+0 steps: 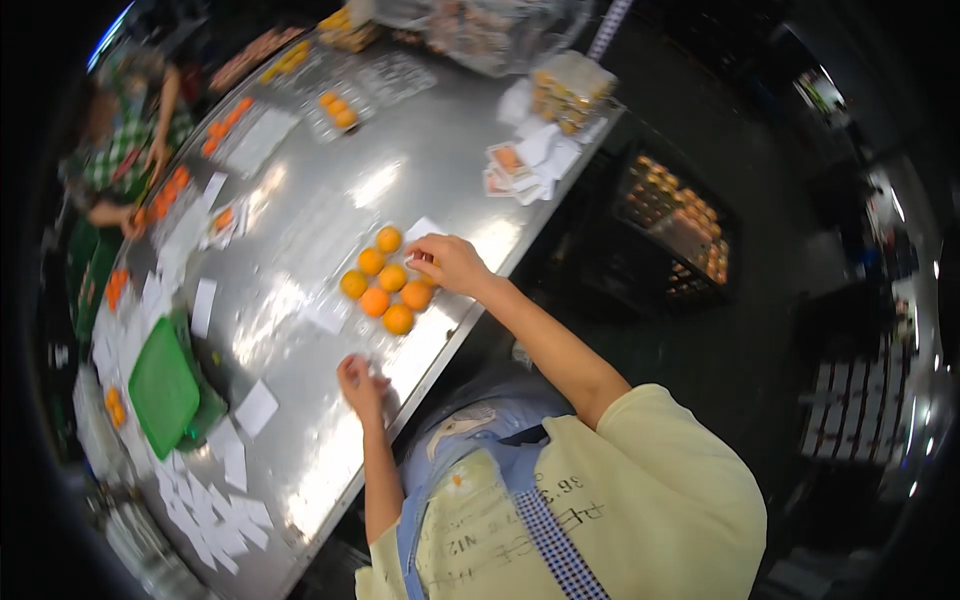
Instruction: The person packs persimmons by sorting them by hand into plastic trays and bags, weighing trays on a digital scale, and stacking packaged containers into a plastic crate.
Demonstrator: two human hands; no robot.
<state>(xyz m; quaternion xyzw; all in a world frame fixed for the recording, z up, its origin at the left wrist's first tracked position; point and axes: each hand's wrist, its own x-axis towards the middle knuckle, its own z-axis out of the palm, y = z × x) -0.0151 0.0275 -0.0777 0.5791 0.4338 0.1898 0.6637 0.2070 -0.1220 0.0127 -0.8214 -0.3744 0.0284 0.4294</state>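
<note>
Several oranges [374, 301] sit close together in rows in a clear plastic tray [345, 322] on the metal table. Over the tray's right side is my right hand [455, 264], its fingers pinched together with a small whitish bit at their tips that I cannot make out. Under those fingers one orange [428, 273] is partly covered. My left hand [362, 387] hovers near the table's front edge, apart from the fruit. Its fingers are curled and blurred, so whether they hold anything is unclear.
A green basket [165, 390] stands at the left among white paper slips [215, 520]. Across the table a co-worker [125, 150] handles orange fruit. Packed fruit [570, 92] and printed cards [508, 165] lie at the far right corner. A dark crate [640, 235] stands beyond the edge.
</note>
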